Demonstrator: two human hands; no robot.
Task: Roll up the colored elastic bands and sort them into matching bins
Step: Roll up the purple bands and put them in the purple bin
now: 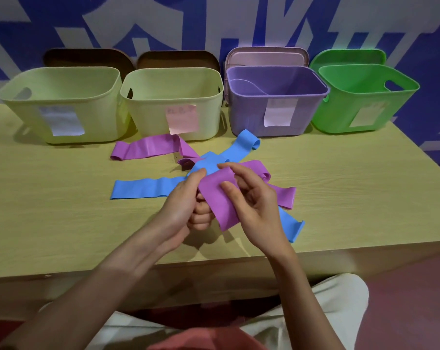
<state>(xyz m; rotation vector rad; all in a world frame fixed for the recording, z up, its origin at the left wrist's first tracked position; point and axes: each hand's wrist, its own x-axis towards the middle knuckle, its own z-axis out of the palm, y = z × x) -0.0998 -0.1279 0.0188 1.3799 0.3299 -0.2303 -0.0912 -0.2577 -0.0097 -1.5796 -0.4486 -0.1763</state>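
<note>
Far to the left of the fingers and beyond them, at the back of the table [62, 223], stands a pale yellow bin [62, 104] with a white label on its front wall. Next to it on the right is a second pale yellow bin [173, 102] carrying a pink label. Just in front of that bin, up and left of the fingers, a purple band [145, 149] lies flat on the table. Nearer and directly left of the fingers, a blue band [143, 188] stretches flat, its right end running under the left hand [186, 198].

The left hand is curled, its lower fingers [201, 218] folded into the palm, its upper fingertips pressed against the left edge of the held purple band [221, 198]. The right hand [251, 198] pinches the same band, thumb on its front face and fingers curled behind its upper edge; the band hangs between the two hands just above the table, its lower end loose.

Just beyond the fingers, another blue band [241, 145] runs up and right toward the bins, its far end curled. Right of the fingers more purple band [284, 195] lies on the table, and below it a blue end [293, 227] curls up near the table's front edge.

Beyond and right of the fingers stands a purple bin [277, 82] with a white label, and at the far right a green bin [365, 97] with a pale label.
</note>
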